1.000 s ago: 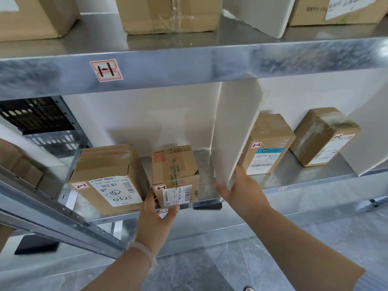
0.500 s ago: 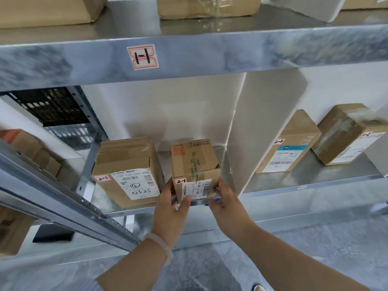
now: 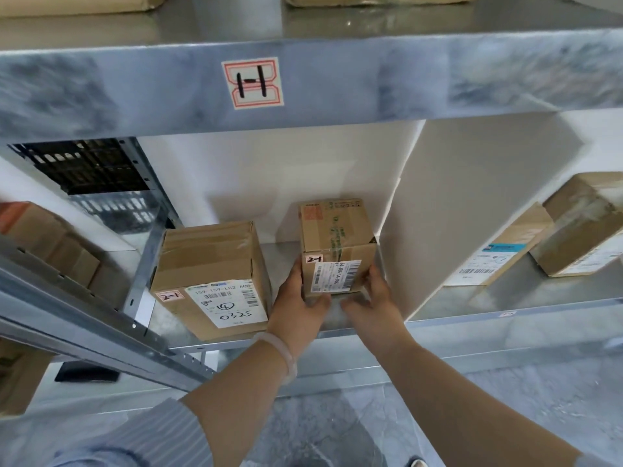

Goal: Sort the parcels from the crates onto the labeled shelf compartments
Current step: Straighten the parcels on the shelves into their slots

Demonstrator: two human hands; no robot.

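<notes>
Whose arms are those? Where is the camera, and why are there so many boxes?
Those arms belong to a person, not a machine. The camera sits on the person's head, so you see what they see. The left hand and right hand hold a small brown cardboard box by its sides, at a shiny metal shelf. Its little sticker reads 2-1. Left of it stands a bigger brown cardboard box with the same number. A white divider panel walls off the next compartment, where a flat brown box and a taped brown box lie. They are sorting parcels.
</notes>
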